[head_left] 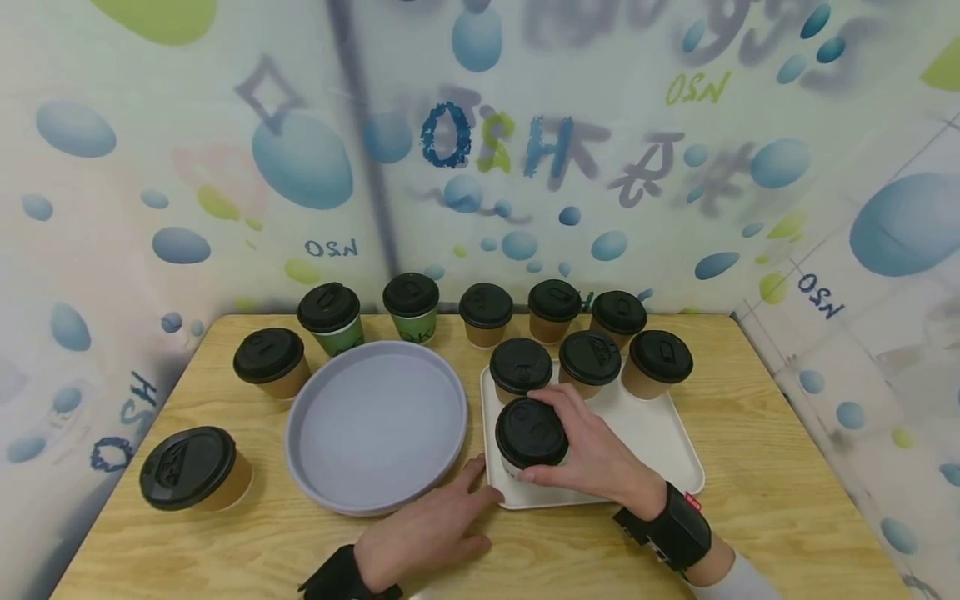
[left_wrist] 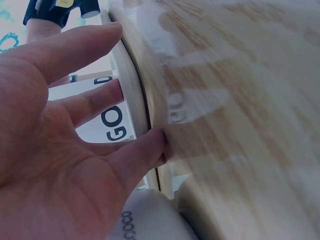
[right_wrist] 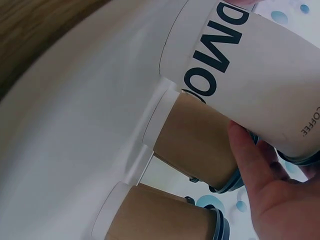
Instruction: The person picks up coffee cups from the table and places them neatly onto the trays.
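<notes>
My right hand [head_left: 600, 454] grips a white paper coffee cup [right_wrist: 260, 75] with dark lettering, its fingers and thumb around the side just under the black lid [head_left: 531, 432]. That cup stands upright at the left side of a white rectangular tray [head_left: 652, 437]; whether its base presses on the tray is hard to tell. Brown lidded cups [head_left: 521, 367] occupy the back of the tray. With fingers loosely extended, my left hand [head_left: 427, 533] touches the tray's near-left edge, between it and a round lavender tray [head_left: 375, 425].
Behind both trays stands a row of lidded cups, brown ones [head_left: 486, 312] and two green ones [head_left: 414, 308]. Two more brown cups [head_left: 272, 362] are left of the round tray, one nearer the front [head_left: 198, 467]. A patterned wall [head_left: 480, 208] borders the wooden table [head_left: 757, 500].
</notes>
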A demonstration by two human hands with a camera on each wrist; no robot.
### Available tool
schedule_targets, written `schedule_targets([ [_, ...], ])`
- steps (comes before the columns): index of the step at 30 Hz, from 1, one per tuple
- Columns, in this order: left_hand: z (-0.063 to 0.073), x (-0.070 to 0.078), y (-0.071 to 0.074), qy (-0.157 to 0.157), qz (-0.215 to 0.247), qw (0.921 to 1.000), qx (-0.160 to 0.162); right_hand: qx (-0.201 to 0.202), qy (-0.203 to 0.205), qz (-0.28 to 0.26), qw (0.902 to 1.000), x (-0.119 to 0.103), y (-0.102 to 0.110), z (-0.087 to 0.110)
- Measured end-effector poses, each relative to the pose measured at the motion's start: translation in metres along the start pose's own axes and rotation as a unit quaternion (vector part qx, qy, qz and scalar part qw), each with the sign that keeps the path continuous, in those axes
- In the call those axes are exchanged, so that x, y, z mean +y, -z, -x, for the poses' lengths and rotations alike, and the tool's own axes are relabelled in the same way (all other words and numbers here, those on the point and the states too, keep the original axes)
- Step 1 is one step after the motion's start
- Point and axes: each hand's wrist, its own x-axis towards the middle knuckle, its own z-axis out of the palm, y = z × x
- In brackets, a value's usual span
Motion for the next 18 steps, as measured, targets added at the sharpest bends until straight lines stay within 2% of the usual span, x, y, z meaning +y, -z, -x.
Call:
schedule_targets([
  [8,-0.002,0.001,0.0,0.007,0.0,1.0,-0.005,0.018,0.011,-0.002,0.9998,0.0,0.017,0.004],
  [13,-0.002,0.001,0.0,0.014,0.009,0.9998,-0.011,0.072,0.036,0.025,0.9964,0.002,0.046,0.006],
  [18,-0.001,0.001,0.002,0.015,0.011,0.9998,-0.011,0.128,0.052,0.058,0.9887,0.011,0.082,0.0],
])
